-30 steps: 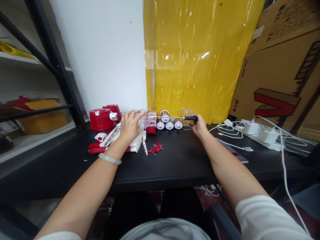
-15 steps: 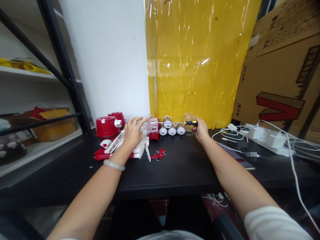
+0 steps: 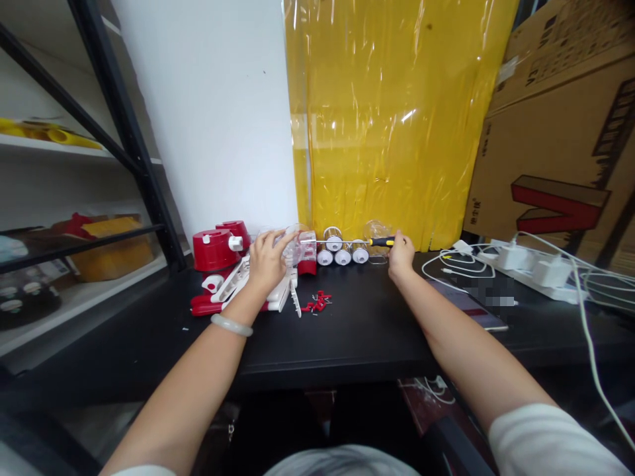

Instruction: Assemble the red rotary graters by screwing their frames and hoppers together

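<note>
My right hand (image 3: 401, 254) is closed on the black-and-yellow handle of a screwdriver (image 3: 381, 242). The shaft runs level to the left, its tip at a clear plastic part (image 3: 294, 250). Over that clear part my left hand (image 3: 268, 261) is bent, gripping it from the near side; its fingers partly hide it. Beneath and beside the left hand lie white-and-red plastic pieces (image 3: 243, 291), with a red housing (image 3: 212, 251) bearing a white knob to the left. Small red parts and screws (image 3: 318, 302) lie on the black table in front.
Several gold cylinders with white ends (image 3: 342, 256) stand stacked behind the screwdriver, beside a clear round piece (image 3: 377, 231). To the right are white cables, a power strip (image 3: 540, 281), a dark tablet-like device (image 3: 471, 307) and a large cardboard box (image 3: 550, 145). A shelf rack (image 3: 133, 158) borders the left.
The screwdriver and my right hand have shifted slightly to the right, and its fingers sit differently on the handle. My left hand stays on the clear part. The view has moved a little.
</note>
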A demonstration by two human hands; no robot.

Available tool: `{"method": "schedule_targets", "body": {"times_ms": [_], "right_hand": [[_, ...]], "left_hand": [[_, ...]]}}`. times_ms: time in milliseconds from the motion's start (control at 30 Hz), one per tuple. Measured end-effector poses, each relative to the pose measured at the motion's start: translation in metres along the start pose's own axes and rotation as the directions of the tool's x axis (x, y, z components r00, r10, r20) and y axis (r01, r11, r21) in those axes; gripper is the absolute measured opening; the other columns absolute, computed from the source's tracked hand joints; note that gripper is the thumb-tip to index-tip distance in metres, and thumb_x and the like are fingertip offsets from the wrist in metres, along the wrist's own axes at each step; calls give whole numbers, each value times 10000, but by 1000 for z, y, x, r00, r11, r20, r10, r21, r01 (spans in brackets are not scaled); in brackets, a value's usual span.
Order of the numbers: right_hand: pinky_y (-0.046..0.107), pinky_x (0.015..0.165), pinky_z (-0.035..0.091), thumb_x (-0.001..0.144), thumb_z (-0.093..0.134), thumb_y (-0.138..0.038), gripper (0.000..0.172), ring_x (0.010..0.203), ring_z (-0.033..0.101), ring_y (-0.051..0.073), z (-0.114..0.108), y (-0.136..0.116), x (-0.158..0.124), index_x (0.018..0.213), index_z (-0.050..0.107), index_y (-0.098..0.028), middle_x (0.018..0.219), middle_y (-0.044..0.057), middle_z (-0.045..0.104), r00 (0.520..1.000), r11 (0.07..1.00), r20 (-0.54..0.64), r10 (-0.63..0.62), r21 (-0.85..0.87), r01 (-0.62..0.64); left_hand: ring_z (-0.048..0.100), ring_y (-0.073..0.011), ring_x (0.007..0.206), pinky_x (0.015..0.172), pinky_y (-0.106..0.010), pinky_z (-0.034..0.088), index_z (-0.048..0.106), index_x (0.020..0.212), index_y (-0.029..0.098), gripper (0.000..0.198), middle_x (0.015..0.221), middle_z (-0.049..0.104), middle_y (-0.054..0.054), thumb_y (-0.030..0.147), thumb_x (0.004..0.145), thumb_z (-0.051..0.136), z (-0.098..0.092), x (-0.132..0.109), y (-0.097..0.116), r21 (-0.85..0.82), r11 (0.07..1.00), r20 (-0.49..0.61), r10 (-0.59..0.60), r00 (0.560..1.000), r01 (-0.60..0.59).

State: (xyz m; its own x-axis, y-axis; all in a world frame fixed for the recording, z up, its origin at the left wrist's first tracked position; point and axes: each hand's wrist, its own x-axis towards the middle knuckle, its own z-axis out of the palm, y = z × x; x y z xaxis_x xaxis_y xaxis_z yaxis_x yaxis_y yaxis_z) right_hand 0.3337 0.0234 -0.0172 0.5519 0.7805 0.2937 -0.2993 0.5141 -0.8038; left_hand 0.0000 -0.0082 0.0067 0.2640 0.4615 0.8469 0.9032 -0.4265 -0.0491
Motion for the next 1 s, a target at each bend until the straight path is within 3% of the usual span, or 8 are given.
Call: {"method": "schedule_targets", "body": {"times_ms": [100,233,367,500,633,733,833,1000], "right_hand": [[205,376,333,789,634,-378,180,394,422,73,8,0,-7,732,528,-244,569,-91,510,982,1000,-186,-19,16,22],[192,428,402,785,557,-248,41,439,514,73,16,-5,-14,755,569,-224,602,-79,558,974,973,-166,152,200,-118],[199,441,429,887,505,-341,180,431,525,81,16,-7,-15,773,572,-218,583,-67,574,976,963,-147,164,237,-126],[234,390,409,964,424,-570,420,372,482,111,10,-3,-10,757,549,-227,503,-52,541,985,996,-160,63,78,-51],[209,342,308,877,639,-511,372,327,359,85,7,1,-7,684,476,-239,415,-106,378,989,997,-141,-44,-66,35],[190,350,279,858,653,-361,262,349,369,74,9,-2,-7,709,479,-234,454,-107,424,990,999,-140,30,48,-23],[189,405,356,864,586,-307,167,404,451,75,12,-9,-8,750,494,-226,543,-85,522,979,957,-113,169,258,-136],[213,434,415,954,453,-474,330,423,488,89,8,-13,-7,760,530,-219,563,-56,539,978,939,-86,188,307,-154]], "left_hand": [[445,-322,1330,1053,-497,409,585,1409,337,729,1410,591,-76,-6,769,528,-4,2,-2,-11,999,-14,-32,999,32],[447,-316,1323,1071,-498,395,585,1402,337,727,1409,592,-72,-12,766,534,-6,2,-3,-15,999,-18,-35,999,34],[447,-314,1321,1071,-499,394,590,1392,333,728,1409,594,-68,-25,762,525,-5,2,-4,-11,1000,-32,-16,999,15],[445,-318,1322,1079,-508,387,595,1385,322,716,1403,598,-71,-24,762,529,-3,3,-5,-19,1000,-54,-1,999,0],[444,-325,1318,1085,-522,380,584,1391,322,698,1403,596,-75,-3,774,552,-1,3,-8,-40,999,-71,-2,997,-1],[445,-325,1318,1088,-524,377,583,1389,321,690,1402,596,-77,2,778,559,-2,3,-8,-50,999,-74,3,997,-7],[444,-326,1319,1092,-525,376,600,1370,323,679,1397,599,-76,-5,778,555,-1,2,-8,-58,998,-65,24,998,-27],[458,-320,1296,1078,-526,393,593,1386,351,731,1387,608,-60,-31,763,546,4,2,-11,-60,994,-50,88,995,-91]]}}
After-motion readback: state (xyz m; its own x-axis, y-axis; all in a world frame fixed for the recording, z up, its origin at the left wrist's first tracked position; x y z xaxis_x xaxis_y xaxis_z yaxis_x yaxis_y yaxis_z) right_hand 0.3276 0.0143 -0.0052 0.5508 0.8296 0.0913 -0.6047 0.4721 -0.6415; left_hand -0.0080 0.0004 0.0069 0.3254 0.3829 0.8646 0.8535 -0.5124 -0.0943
